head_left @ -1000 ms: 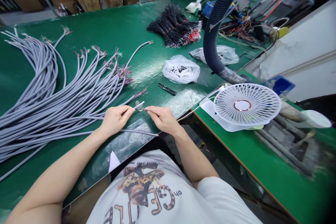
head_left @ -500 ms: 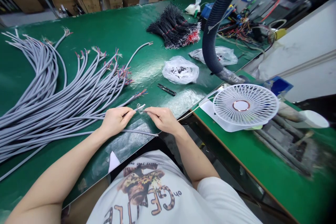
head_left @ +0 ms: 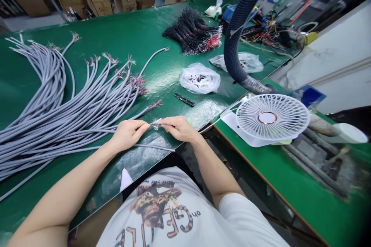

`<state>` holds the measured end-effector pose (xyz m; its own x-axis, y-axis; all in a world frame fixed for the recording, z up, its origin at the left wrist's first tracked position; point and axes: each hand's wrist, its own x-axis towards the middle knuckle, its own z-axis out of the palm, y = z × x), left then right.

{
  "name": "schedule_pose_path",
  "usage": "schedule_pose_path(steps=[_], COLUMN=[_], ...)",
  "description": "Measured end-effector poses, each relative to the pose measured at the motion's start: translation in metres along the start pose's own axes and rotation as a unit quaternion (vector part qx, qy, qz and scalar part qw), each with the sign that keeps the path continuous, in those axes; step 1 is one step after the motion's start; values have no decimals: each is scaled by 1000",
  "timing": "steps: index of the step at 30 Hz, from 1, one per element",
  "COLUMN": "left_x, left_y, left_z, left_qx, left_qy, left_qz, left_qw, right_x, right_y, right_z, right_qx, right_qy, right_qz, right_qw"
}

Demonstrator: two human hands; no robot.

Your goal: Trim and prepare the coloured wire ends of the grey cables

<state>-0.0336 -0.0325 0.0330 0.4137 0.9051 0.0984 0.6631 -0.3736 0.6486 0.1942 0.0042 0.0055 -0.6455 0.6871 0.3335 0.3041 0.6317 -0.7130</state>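
Observation:
My left hand [head_left: 130, 134] is closed in a pinch around a grey cable close to its stripped end [head_left: 155, 123]. Pale, frayed strands show in the small gap between my two hands. At that same end, the fingertips of my right hand [head_left: 176, 127] are pressed together on the strands. A large bundle of grey cables [head_left: 75, 119] spreads over the table to the left, with red and blue wire ends showing. One separate cable [head_left: 155, 147] runs below my hands toward the table edge.
Small black thread snips [head_left: 184, 99] lie beyond my right hand. Past them sit a plastic bag of small parts [head_left: 199, 79] and a bundle of black wires [head_left: 193, 31]. A ribbed hose [head_left: 232, 42] hangs at right above a white fan [head_left: 272, 119].
The fingers of my right hand have shifted slightly on the strands, which now look more gathered between the hands. My left hand stays in nearly the same place.

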Motion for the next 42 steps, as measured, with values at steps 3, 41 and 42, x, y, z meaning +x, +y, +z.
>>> schedule_pose_path(steps=[3,41,42], left_x=[1,-1,-1], left_y=[-1,-9,-9], left_z=[0,9,9], left_qx=[-20,-30,-29], left_qy=[-8,93,94], left_qz=[-1,33,35], left_qw=[1000,995,995], right_x=[1,-19,-19], right_y=[2,-23,-23], right_z=[0,-18,-17], right_qx=[19,-276,-282], right_qy=[-6,47,45], right_qz=[-11,-66,-65], right_qw=[1000,958,956])
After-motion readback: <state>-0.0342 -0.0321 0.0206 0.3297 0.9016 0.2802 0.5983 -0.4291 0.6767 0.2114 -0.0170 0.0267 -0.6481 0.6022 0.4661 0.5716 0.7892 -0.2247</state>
